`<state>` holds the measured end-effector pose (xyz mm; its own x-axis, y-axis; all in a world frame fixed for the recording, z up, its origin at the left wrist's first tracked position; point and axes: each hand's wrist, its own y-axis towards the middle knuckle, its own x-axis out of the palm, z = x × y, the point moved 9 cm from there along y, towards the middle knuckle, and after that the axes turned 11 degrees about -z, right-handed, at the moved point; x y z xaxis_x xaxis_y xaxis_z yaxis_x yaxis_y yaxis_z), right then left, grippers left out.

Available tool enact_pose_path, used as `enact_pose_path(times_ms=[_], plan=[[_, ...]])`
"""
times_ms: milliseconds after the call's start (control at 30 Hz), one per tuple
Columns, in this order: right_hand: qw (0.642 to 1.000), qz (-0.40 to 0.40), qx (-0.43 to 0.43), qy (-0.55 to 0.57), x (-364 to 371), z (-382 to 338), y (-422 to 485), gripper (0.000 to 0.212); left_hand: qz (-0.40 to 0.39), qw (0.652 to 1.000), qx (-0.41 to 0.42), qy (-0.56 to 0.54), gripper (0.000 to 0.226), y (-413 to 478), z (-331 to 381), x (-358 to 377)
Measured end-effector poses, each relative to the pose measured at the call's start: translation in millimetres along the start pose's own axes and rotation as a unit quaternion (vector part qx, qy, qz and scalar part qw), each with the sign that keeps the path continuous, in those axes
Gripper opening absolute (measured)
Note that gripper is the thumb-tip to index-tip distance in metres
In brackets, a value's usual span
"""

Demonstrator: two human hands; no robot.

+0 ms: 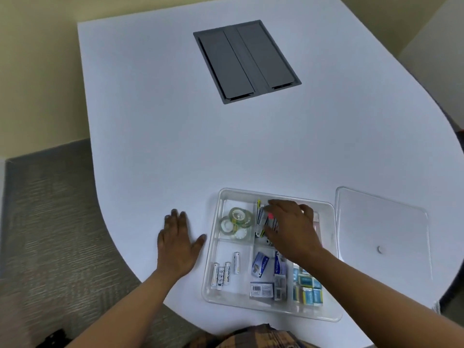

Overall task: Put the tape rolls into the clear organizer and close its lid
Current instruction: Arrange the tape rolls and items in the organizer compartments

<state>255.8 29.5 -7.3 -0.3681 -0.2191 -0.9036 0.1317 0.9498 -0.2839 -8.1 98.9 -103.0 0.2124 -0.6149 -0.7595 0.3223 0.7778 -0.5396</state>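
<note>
The clear organizer (212, 249) lies open near the front edge of the white table. Three clear tape rolls (236, 222) rest in its far left compartment, overlapping one another. Its clear lid (381, 222) lies flat on the table to the right of the organizer. My left hand (177, 244) rests flat on the table just left of the organizer, fingers spread, holding nothing. Over the middle far compartment hovers my right hand (292, 229), fingers apart above several clips and pens; I see nothing gripped in it.
Other compartments hold several batteries (223, 271), staple boxes (261, 290) and small blue packets (307, 287). A grey cable hatch (246, 61) is set into the table (150, 146) farther back. The table's curved edge drops to carpet (50, 222) on the left.
</note>
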Motion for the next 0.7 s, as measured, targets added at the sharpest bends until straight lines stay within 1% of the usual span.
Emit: enact_pose_path(times_ms=[100,267,367,467,533,633,700], plan=[[0.998,-0.032,-0.021,-0.042,10.8,-22.8,9.4,0.040,-0.068,0.996,0.012,0.054,0.088,2.2,-3.2,21.9],[0.991,-0.071,-0.045,-0.108,29.9,-51.0,30.3,0.040,-0.116,0.991,-0.002,0.066,0.093,4.7,-16.4,28.9],[0.988,-0.082,-0.016,-0.127,32.2,-42.9,39.9,0.036,-0.136,0.988,0.004,0.068,0.094,8.8,-10.1,28.8],[0.990,-0.091,0.023,-0.108,31.0,-32.2,45.7,0.031,-0.149,0.986,0.002,0.072,0.094,9.3,-5.7,28.3],[0.989,-0.095,0.019,-0.110,30.1,-34.1,48.2,0.031,-0.157,0.985,0.000,0.071,0.093,7.7,-6.7,29.3],[0.986,-0.092,-0.008,-0.138,26.6,-41.7,49.3,0.037,-0.166,0.984,0.000,0.071,0.093,7.1,-5.9,29.0],[0.983,-0.102,-0.027,-0.152,28.5,-47.7,49.5,0.037,-0.173,0.982,-0.001,0.072,0.093,7.1,-5.3,28.9]])
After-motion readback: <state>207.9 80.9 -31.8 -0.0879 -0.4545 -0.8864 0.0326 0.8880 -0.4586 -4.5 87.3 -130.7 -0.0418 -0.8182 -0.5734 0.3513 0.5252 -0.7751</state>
